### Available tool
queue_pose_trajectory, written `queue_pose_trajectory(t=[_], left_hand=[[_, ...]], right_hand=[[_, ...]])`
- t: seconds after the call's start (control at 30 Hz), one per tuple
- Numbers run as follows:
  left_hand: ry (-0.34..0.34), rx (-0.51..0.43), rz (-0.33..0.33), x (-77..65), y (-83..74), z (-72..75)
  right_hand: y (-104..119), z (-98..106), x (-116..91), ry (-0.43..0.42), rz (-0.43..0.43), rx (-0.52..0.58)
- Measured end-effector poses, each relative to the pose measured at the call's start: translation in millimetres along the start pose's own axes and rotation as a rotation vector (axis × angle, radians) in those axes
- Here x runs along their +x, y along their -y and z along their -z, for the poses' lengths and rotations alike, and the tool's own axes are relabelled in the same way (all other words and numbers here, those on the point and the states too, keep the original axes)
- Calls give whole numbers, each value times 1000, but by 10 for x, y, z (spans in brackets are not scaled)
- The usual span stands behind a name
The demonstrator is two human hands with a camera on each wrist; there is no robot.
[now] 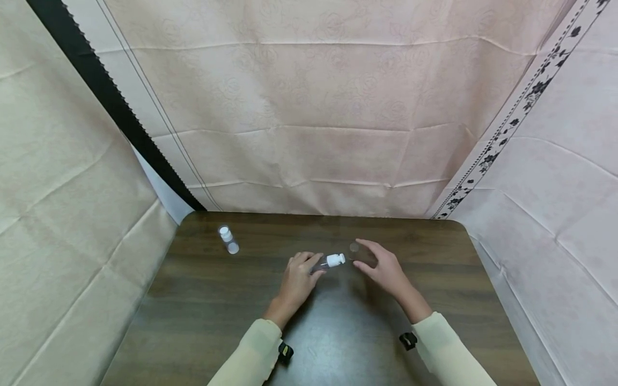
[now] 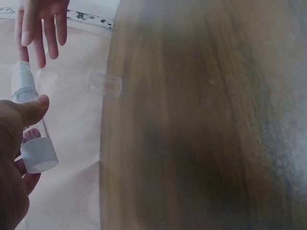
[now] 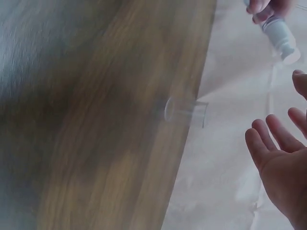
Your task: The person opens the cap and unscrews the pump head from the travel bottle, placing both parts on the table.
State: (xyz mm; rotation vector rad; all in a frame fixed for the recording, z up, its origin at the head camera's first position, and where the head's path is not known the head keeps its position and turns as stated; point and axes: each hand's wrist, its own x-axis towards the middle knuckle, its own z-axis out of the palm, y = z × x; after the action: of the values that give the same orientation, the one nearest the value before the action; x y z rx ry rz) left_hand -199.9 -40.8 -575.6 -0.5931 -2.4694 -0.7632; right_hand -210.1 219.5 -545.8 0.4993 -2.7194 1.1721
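Note:
My left hand (image 1: 295,281) grips a clear pump bottle (image 2: 29,115) with a white pump head (image 1: 335,260) and a white base (image 2: 39,154). The bottle is tilted, its pump end toward my right hand (image 1: 386,271). That hand holds nothing, its thumb and fingers spread apart. A clear cap (image 3: 187,112), like a small see-through cylinder, stands on the table near the right fingers. In the left wrist view, the same cap (image 2: 105,85) shows apart from both hands.
A second small bottle (image 1: 229,239) with white parts is at the table's far left. The brown wood-grain table (image 1: 203,311) has rounded far corners. Pale cloth (image 1: 309,107) hangs behind it, with more cloth along both sides.

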Motion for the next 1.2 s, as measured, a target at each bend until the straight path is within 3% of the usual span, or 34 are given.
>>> queue_pose_trajectory(t=[0.23, 0.37, 0.8, 1.2], left_hand=[[-22, 22, -59, 59, -105, 37], [-15, 50, -81, 84, -153, 35], [-45, 126, -201, 101, -220, -23], [-19, 130, -193, 96, -258, -35]], right_hand=[[111, -26, -38, 37, -85, 318], [153, -64, -32, 42, -115, 384], [277, -158, -46, 85, -163, 306], [244, -212, -90, 28, -165, 260]])
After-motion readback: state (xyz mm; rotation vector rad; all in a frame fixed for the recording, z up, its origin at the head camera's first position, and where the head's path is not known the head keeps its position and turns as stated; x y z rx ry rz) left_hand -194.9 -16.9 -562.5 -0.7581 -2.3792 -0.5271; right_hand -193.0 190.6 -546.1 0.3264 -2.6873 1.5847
